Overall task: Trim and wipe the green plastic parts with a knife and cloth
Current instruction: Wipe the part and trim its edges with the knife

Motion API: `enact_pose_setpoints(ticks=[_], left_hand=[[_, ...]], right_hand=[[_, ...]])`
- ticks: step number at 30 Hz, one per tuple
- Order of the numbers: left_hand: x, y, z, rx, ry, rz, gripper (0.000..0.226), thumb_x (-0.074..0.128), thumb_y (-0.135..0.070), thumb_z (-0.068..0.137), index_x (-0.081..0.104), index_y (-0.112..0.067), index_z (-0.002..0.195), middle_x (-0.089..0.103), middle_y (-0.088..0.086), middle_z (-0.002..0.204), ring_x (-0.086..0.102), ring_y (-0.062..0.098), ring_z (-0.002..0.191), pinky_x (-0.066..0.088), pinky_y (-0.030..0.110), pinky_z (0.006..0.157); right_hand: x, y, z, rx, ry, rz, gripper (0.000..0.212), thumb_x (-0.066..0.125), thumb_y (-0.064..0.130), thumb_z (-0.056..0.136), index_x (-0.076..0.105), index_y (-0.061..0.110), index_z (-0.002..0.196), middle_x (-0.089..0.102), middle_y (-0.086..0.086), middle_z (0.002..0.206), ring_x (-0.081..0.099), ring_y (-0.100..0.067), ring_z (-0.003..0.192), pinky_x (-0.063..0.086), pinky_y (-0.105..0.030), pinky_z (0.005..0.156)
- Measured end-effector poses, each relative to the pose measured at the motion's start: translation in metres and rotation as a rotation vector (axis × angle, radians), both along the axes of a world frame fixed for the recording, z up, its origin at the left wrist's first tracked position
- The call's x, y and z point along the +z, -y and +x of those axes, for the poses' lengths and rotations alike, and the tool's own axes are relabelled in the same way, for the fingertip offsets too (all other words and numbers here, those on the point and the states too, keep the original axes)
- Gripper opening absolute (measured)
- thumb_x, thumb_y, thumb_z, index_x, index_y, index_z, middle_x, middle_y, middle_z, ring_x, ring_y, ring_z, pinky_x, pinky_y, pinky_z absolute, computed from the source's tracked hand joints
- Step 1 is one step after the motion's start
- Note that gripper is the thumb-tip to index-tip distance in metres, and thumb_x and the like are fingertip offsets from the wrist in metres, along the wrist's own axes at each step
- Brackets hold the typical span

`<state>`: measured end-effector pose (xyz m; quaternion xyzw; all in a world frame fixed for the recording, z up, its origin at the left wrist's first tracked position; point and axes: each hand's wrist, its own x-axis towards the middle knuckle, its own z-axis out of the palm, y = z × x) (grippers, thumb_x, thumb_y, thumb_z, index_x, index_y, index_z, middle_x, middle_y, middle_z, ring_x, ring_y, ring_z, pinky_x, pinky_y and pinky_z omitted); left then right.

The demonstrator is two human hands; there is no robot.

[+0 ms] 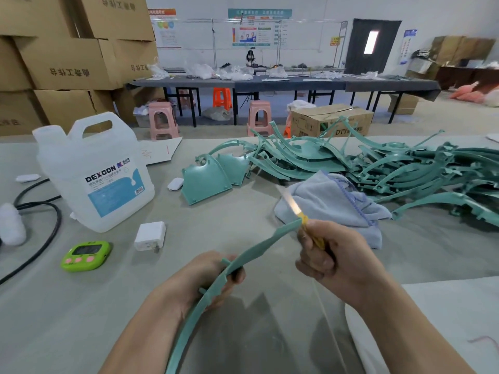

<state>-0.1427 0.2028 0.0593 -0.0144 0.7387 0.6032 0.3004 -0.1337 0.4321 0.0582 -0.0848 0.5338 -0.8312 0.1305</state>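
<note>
My left hand point(209, 279) grips a long curved green plastic strip point(259, 248) near its middle, above the table. The strip runs from bottom centre up to the right. My right hand point(332, 256) holds a yellow-handled knife point(293, 205), whose blade points up and left and meets the strip's upper tip. Behind my right hand lies a crumpled pale blue cloth point(326, 203). A large heap of green plastic parts point(378, 166) covers the far right of the table. Two flat fan-shaped green parts point(206, 179) lie left of the heap.
A white DEXCON jug point(91, 171) stands at left, with a black cable point(46, 228), a green timer point(86, 255) and a white charger point(149, 236) near it. White sheeting point(445, 319) covers the near right. Cardboard boxes point(70, 58), stools and long tables stand beyond.
</note>
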Motion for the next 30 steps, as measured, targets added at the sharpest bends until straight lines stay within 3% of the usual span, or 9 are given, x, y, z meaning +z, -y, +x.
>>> enact_pose_setpoints(ticks=[5,8,10,16,19,22,24,26,30], left_hand=[[-0.010,0.009,-0.004,0.050,0.072,0.195,0.038,0.029,0.007,0.098,0.055,0.001,0.070,0.031,0.003,0.046,0.024,0.009,0.023,0.011,0.012,0.035],[-0.012,0.014,-0.006,0.063,0.149,0.328,0.042,0.026,0.005,0.100,0.055,0.002,0.070,0.033,0.003,0.040,0.027,0.009,0.021,0.013,0.010,0.032],[-0.014,0.016,-0.007,0.091,0.192,0.403,0.044,0.024,0.003,0.100,0.055,0.002,0.070,0.033,0.004,0.038,0.028,0.008,0.021,0.014,0.009,0.030],[-0.018,0.017,-0.017,0.362,0.090,0.469,0.028,0.037,-0.012,0.097,0.051,-0.007,0.073,0.030,-0.002,0.038,0.025,0.007,0.023,0.016,0.011,0.028],[-0.016,0.022,-0.023,0.607,0.041,0.530,0.022,0.045,-0.021,0.091,0.047,-0.014,0.070,0.030,-0.002,0.041,0.026,0.010,0.026,0.021,0.013,0.029],[-0.017,0.026,-0.024,0.803,0.040,0.630,0.034,0.050,-0.016,0.092,0.057,-0.012,0.059,0.049,0.003,0.043,0.044,0.016,0.028,0.037,0.017,0.031],[-0.018,0.022,-0.023,0.863,0.031,0.685,0.020,0.054,-0.011,0.096,0.069,-0.007,0.083,0.071,0.012,0.063,0.065,0.020,0.044,0.055,0.026,0.041],[-0.020,0.018,-0.024,0.874,0.013,0.720,0.012,0.055,-0.007,0.098,0.066,-0.004,0.101,0.077,0.012,0.077,0.072,0.021,0.056,0.059,0.028,0.048],[-0.025,0.017,-0.028,0.868,-0.034,0.725,0.014,0.057,0.000,0.096,0.065,-0.003,0.107,0.078,0.010,0.082,0.073,0.019,0.061,0.058,0.027,0.051]], right_hand=[[-0.012,0.000,-0.004,0.039,0.056,0.186,0.024,0.061,0.021,0.083,0.056,0.009,0.063,0.026,-0.002,0.047,0.013,-0.015,0.041,0.018,-0.026,0.046],[-0.017,0.000,-0.004,-0.016,0.041,0.639,0.029,0.060,0.012,0.087,0.056,0.012,0.058,0.029,-0.005,0.051,0.019,-0.015,0.043,0.014,-0.026,0.047],[-0.017,0.005,-0.004,-0.066,0.039,0.789,0.031,0.057,0.009,0.090,0.057,0.012,0.059,0.033,-0.002,0.048,0.022,-0.012,0.042,0.015,-0.024,0.045],[-0.008,0.013,-0.005,-0.372,0.090,0.440,0.030,0.049,0.005,0.097,0.055,0.004,0.068,0.032,-0.006,0.046,0.021,-0.015,0.040,0.014,-0.025,0.043],[-0.006,0.015,-0.003,-0.445,0.087,0.316,0.032,0.051,0.010,0.099,0.061,0.006,0.069,0.045,-0.010,0.053,0.035,-0.017,0.046,0.022,-0.028,0.046],[-0.006,0.018,-0.002,-0.431,0.038,0.222,0.038,0.052,0.014,0.101,0.067,0.011,0.066,0.054,-0.014,0.061,0.043,-0.019,0.052,0.030,-0.031,0.050],[-0.009,0.020,-0.002,-0.438,-0.027,0.232,0.039,0.052,0.013,0.102,0.068,0.013,0.066,0.055,-0.015,0.062,0.043,-0.020,0.052,0.031,-0.029,0.048],[-0.014,0.021,-0.005,-0.472,-0.114,0.310,0.041,0.052,0.011,0.102,0.068,0.015,0.065,0.056,-0.014,0.059,0.041,-0.020,0.051,0.032,-0.024,0.045],[-0.018,0.028,-0.002,-0.456,-0.209,0.478,0.039,0.056,0.010,0.102,0.069,0.010,0.065,0.067,-0.009,0.064,0.048,-0.020,0.056,0.040,-0.027,0.055]])
